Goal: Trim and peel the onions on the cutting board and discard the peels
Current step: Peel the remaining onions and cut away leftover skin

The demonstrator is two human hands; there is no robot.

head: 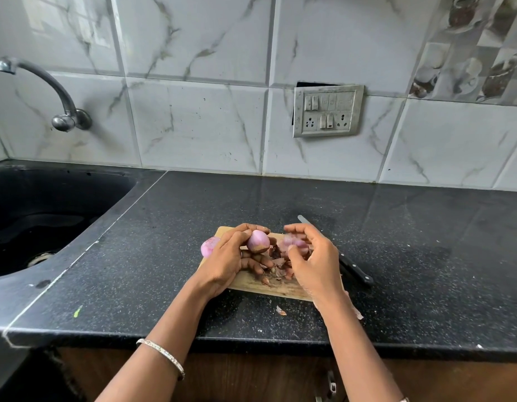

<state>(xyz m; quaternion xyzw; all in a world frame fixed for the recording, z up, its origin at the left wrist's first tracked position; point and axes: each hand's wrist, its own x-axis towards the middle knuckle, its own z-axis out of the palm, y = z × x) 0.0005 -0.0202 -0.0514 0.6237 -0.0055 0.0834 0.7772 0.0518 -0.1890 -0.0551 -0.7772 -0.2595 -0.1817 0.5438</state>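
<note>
My left hand (232,258) grips a pink onion (258,241) above the wooden cutting board (261,284); brown skin still clings to its lower end. My right hand (312,259) pinches a piece of pink peel (295,243) just to the right of that onion. A second, peeled onion (209,246) lies at the board's left edge, partly hidden behind my left hand. Loose brown and purple peels (276,266) are piled on the board between my hands.
A black-handled knife (354,271) lies on the dark counter right of the board, its blade pointing back. A peel scrap (281,311) lies on the counter in front of the board. A black sink (36,224) with a tap (60,111) is at the left.
</note>
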